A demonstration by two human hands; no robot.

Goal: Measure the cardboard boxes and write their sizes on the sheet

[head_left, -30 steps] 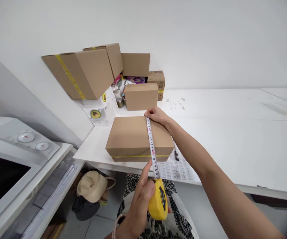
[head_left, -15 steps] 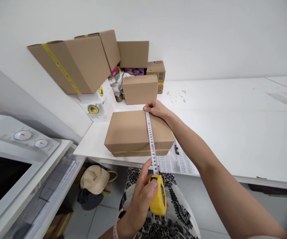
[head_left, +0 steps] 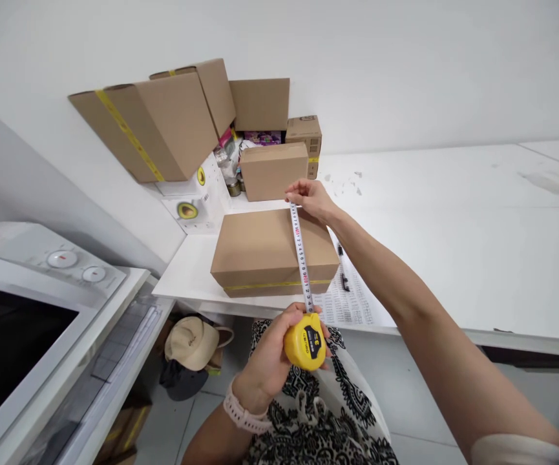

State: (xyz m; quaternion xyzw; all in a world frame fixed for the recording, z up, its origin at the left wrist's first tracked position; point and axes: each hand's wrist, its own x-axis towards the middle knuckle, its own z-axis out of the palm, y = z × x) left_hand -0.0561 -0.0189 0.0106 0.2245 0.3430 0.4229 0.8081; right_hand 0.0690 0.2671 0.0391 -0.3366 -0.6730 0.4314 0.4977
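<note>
A flat brown cardboard box (head_left: 260, 248) with a yellow tape band lies at the near edge of the white table (head_left: 453, 258). My left hand (head_left: 267, 361) is closed round the yellow tape measure case (head_left: 305, 341) just below the table edge. The white blade (head_left: 301, 255) runs up over the box top. My right hand (head_left: 311, 197) pinches the blade's end, lifted a little above the box's far edge.
More cardboard boxes (head_left: 163, 123) and a white avocado-print carton (head_left: 196, 203) are stacked in the far left corner. A printed sheet (head_left: 344, 300) and a pen (head_left: 343, 278) lie right of the box. A white appliance (head_left: 31, 303) stands left; a cap (head_left: 192, 342) lies below.
My right hand has lifted the blade's end off the box's far edge. My left hand has brought the case closer to the table edge, and less blade is out.
</note>
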